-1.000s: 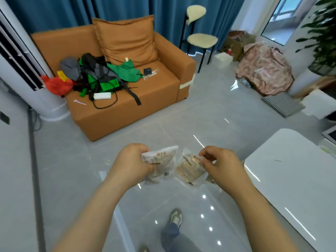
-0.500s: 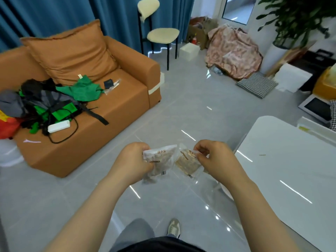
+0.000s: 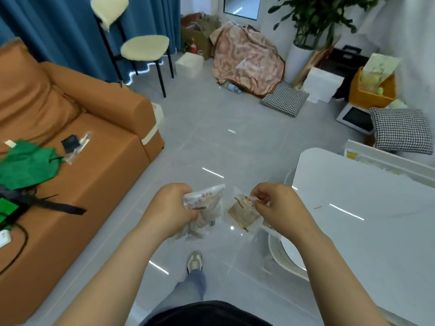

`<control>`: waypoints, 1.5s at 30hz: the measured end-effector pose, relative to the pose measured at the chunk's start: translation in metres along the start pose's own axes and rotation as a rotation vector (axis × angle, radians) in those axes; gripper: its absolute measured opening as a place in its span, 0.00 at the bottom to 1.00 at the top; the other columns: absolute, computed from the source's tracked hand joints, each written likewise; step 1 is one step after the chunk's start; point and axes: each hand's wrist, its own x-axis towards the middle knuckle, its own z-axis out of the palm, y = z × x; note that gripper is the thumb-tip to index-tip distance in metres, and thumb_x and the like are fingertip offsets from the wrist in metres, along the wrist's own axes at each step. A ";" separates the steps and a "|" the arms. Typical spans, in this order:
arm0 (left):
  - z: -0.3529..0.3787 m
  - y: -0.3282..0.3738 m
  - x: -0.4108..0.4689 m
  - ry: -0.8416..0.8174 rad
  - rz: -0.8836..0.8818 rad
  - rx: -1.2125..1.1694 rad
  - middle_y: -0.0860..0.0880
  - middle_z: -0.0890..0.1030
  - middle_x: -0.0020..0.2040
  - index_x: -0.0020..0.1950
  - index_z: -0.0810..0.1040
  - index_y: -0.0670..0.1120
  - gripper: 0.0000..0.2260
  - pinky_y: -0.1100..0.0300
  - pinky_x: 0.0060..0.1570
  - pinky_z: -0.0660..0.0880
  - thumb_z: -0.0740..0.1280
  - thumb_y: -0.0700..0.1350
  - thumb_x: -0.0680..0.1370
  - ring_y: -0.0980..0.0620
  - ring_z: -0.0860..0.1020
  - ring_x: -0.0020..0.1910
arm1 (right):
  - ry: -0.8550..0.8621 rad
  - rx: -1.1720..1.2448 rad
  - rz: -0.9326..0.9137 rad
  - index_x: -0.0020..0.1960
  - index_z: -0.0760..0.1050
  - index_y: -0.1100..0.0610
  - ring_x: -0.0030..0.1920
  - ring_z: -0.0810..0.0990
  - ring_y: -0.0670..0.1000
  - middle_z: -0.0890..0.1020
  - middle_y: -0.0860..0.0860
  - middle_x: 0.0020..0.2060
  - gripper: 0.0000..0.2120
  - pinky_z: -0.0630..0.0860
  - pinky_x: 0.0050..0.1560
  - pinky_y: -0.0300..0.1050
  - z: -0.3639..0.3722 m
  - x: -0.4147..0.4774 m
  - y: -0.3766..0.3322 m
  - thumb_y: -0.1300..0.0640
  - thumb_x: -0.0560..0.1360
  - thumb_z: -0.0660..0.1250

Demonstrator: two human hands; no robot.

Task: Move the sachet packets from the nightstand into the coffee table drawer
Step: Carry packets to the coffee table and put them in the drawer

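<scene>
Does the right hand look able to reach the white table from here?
Probably yes: the right hand, pinching a sachet, hangs beside the white table with nothing visible between.

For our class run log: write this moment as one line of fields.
stage: sachets in hand | left hand: grips white sachet | right hand: pinches brown sachet | white table: at right

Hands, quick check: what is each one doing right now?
Left hand: closed, gripping a white packet.
Right hand: closed, pinching a clear packet by its top edge.
</scene>
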 end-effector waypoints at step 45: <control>-0.017 0.327 0.672 -0.383 0.524 0.247 0.49 0.78 0.35 0.36 0.77 0.46 0.04 0.60 0.32 0.70 0.70 0.39 0.67 0.49 0.77 0.37 | 0.280 0.042 0.489 0.44 0.80 0.52 0.41 0.79 0.46 0.81 0.44 0.37 0.04 0.77 0.45 0.45 -0.222 0.539 0.150 0.57 0.74 0.66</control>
